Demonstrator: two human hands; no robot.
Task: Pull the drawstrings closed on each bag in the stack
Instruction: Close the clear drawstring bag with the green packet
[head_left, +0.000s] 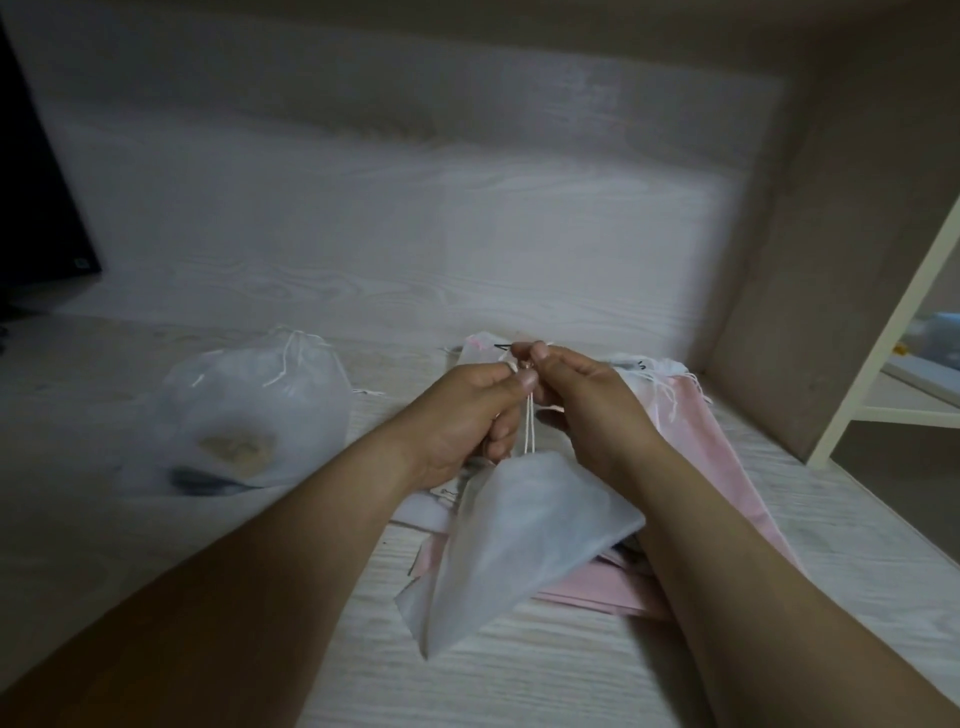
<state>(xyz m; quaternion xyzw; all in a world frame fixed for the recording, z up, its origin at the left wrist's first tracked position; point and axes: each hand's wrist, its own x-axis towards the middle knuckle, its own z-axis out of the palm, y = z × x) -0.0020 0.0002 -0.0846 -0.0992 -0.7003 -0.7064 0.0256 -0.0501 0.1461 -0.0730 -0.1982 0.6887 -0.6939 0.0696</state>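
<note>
Left hand (457, 415) and right hand (587, 395) raised together over the desk (519, 686), fingertips pinching the white drawstrings (529, 426) between them, both pressed closed on the cords. Hanging just below, tilted toward the near left: white bag (519, 545), neck gathered to a point where the cords enter, apparently most of the way cinched. Judged mid-step: closing this one bag, with several still to do. Next move likely calls for drawing the cords apart or upward while the neck bunches tight, then setting the bag aside. Beneath and to the right, partly hidden by the forearm: stack of pink and white bags (691, 457), loose strings at its far end. Farther left, well apart: heap of white bags (260, 410), cords showing on top, probably finished ones.
</note>
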